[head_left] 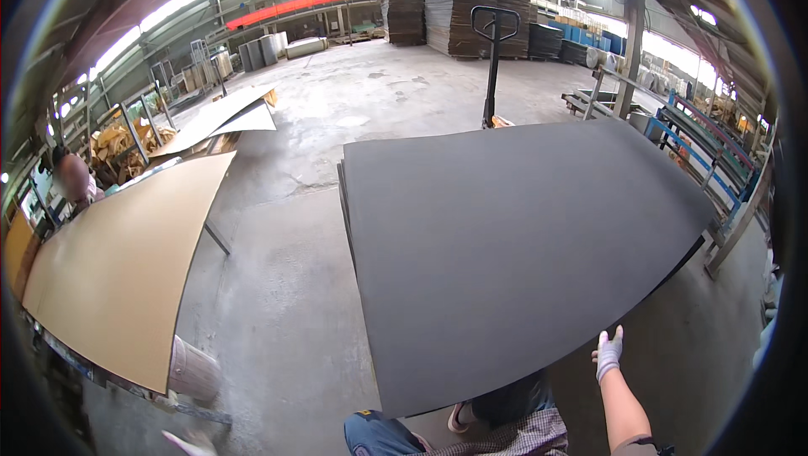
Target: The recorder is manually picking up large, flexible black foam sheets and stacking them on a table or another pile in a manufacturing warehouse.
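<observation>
A large dark grey sheet lies on top of a stack of similar sheets in front of me, its near edge reaching almost to my legs. My right hand, in a whitish glove with bare fingertips, is held just off the sheet's near right edge. Its fingers are spread and nothing is in them. Low at the left, near the picture's bottom edge, my left hand is smeared by motion and partly cut off. It is away from the stack, and its fingers cannot be made out.
Left of me, a tan board covers a table, with a person behind it. A drum-like cylinder stands beneath. Beyond the grey stack rises a pallet jack handle. Metal racks stand at right; tall sheet stacks stand far back.
</observation>
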The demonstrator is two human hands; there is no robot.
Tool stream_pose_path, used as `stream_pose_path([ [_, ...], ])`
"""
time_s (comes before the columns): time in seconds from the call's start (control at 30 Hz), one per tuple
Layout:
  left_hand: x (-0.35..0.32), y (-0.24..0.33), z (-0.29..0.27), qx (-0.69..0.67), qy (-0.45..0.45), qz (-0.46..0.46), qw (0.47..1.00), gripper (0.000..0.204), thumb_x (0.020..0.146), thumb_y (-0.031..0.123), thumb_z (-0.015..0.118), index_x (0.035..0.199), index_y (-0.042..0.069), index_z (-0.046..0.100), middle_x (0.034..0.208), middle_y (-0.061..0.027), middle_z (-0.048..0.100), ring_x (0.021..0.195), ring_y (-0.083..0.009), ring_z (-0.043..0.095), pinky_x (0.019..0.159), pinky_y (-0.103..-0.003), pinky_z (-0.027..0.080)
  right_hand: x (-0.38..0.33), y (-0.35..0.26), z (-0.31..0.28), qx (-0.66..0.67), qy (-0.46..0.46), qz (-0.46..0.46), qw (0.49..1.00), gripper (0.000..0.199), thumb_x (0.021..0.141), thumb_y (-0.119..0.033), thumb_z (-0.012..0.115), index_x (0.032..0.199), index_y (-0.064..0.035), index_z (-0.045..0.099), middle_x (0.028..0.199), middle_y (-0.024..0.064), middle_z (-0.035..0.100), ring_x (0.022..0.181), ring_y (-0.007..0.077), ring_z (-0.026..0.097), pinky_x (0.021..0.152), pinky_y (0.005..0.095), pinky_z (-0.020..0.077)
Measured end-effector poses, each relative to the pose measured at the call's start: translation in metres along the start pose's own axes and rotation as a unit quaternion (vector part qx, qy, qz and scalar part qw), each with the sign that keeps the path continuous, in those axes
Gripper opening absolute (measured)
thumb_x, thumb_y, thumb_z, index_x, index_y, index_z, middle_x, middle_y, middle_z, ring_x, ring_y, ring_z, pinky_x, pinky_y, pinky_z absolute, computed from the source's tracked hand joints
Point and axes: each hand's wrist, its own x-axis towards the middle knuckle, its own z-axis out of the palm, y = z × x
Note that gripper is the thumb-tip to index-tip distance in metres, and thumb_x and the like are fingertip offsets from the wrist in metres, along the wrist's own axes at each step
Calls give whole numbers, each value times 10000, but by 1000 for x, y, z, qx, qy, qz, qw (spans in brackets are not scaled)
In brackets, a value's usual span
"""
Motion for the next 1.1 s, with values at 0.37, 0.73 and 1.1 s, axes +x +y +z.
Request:
stream_pose_path([
  [0.37,33,-104,136,48,94,-31,994,680,848,422,708,1283,-69,528,1282,-122,567,1106,-212,564,988,-358,434,-18,71,-97,207,10,17,978,298,919,-452,487,825,-169,465,605,59,472,410,205,408,363,349,295],
  [0.73,-265,-189,-96,3,162,-335,928,474,756,484,786,954,69,669,783,-16,604,674,-139,521,615,-281,457,-151,-110,22,202,-215,-145,944,334,918,-65,527,1228,-174,583,755,39,607,505,112,532,458,285,466],
  [1.1,-156,144,137,207,-172,282,921,439,899,250,537,1251,-10,563,1167,-193,630,1092,-303,592,897,-395,494,-458,-342,38,197,-513,-715,432,464,816,-191,713,1261,-164,585,999,119,624,845,225,638,741,361,542],
])
